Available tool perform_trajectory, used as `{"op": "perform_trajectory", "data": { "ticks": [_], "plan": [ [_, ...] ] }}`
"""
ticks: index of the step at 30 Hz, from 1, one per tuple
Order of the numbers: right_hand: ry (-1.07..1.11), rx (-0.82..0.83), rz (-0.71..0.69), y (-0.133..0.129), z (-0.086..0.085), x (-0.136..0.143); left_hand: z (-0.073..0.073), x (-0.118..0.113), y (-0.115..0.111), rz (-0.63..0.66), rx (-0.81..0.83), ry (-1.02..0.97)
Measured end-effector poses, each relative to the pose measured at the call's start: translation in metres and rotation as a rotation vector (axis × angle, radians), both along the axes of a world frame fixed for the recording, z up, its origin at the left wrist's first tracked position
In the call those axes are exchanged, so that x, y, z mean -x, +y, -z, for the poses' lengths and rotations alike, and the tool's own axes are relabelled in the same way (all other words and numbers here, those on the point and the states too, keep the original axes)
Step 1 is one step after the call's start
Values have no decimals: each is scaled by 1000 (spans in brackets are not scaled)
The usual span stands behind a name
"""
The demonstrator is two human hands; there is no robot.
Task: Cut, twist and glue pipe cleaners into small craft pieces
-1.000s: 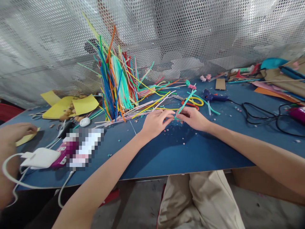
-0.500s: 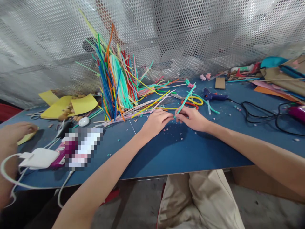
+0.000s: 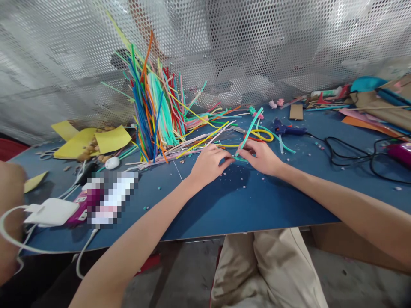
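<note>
Between my two hands is a mint-green pipe cleaner (image 3: 253, 125), its long end rising up and to the right. My left hand (image 3: 212, 163) pinches its lower end between thumb and fingers. Closed on the same pipe cleaner a little further along, my right hand (image 3: 260, 157) holds it near its bend. Both hands hover just above the blue tabletop (image 3: 221, 209). Right behind them lie scissors with yellow and red handles (image 3: 263, 135), partly hidden by my right hand and the pipe cleaner.
A tall bundle of coloured pipe cleaners (image 3: 160, 115) stands at the back left. A blue glue gun (image 3: 290, 129) with a black cord lies to the right. A phone (image 3: 117, 199), a white charger (image 3: 53, 212) and another person's arm (image 3: 11, 205) are at the left.
My hands have parted slightly, showing a short stretch of the pipe cleaner between them, and its upright end now curves more. At the left, the other person's hand has drawn back from the yellow paper.
</note>
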State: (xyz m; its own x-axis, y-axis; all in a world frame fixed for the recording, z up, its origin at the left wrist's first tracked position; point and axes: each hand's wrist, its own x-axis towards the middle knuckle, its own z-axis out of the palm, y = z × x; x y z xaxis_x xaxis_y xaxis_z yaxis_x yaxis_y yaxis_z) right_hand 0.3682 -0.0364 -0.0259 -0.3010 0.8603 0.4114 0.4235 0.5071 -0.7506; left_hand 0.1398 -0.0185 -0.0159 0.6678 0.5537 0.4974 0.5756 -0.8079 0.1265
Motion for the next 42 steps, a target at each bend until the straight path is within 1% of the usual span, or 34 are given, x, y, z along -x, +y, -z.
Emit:
{"op": "perform_trajectory", "data": {
  "ticks": [3, 5, 8, 11, 14, 17, 20, 22, 24, 27, 30, 33, 35, 38, 42],
  "plan": [
    [50, -7, 99, 7, -1, -10, 5, 5, 8, -72, 18, 40],
    [38, 6, 142, 13, -1, -19, 8, 11, 16, -117, 46, 49],
    [-17, 19, 165, 20, 1, -29, 9, 19, 22, -106, 91, 85],
    [-95, -11, 152, 19, 0, -29, 5, 19, 20, -127, 30, 80],
    [-224, -99, 113, 9, -5, -20, -2, 13, 11, -120, -32, -14],
    [-318, -164, 44, -5, -12, -6, -5, 7, 4, -101, -19, 13],
    [-362, -197, 17, -12, -14, 2, -3, 5, 3, -98, 4, 49],
    [-395, -212, 23, -12, -13, 3, -3, 6, 4, -90, 19, -11],
    [-442, -227, 27, -11, -11, 3, -6, 5, 2, -63, 60, -119],
    [-540, -277, 4, -9, -6, 4, -12, 2, -3, 12, 201, -278],
    [-597, -323, -71, -11, -3, 7, -17, -3, -8, 101, 348, -332],
    [-585, -302, -102, -12, -2, 9, -19, -4, -11, 154, 431, -365],
    [-570, -282, -92, -11, -2, 8, -18, -4, -10, 161, 498, -439],
    [-540, -257, -111, -10, -4, 7, -16, -1, -8, 152, 599, -593],
    [-516, -210, -116, -13, -7, 9, -15, 3, -5, 99, 625, -718]
  ]
}}
